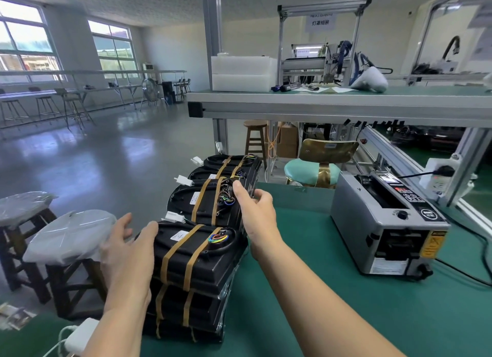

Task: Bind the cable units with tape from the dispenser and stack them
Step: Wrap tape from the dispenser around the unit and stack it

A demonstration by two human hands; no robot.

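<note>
Stacks of bound cable units (pixel 213 223) run along the left edge of the green counter (pixel 332 316), three piles one behind another. Each black unit is crossed by two tan tape bands (pixel 173 252).

The right hand (pixel 255 210) is clamped on the middle unit (pixel 205 202), which tops the second pile, with the thumb on top and the fingers curled round its right rim. The left hand (pixel 127 252) is spread, fingers straight and apart, holding nothing. Its fingertips are at the left corner of the near unit (pixel 191 252) on the closest pile, though I can't say for certain that they touch. The tape dispenser (pixel 386 223) sits well apart to the right with no hand at it.

This looks to me like the stacking step, with the middle unit being seated or squared on its pile. One-sided grips tend to tip a flat piece, so I'd bring the left hand to the opposite rim and move it level. The piles hang close to the counter's edge, with stools (pixel 69 237) below, so any nudging should go inward, towards the green. The loose coloured wires (pixel 225 199) and white connector (pixel 175 217) need to stay clear of where the next unit will rest. Line the bands up with those beneath so the pile sits flat.
</note>
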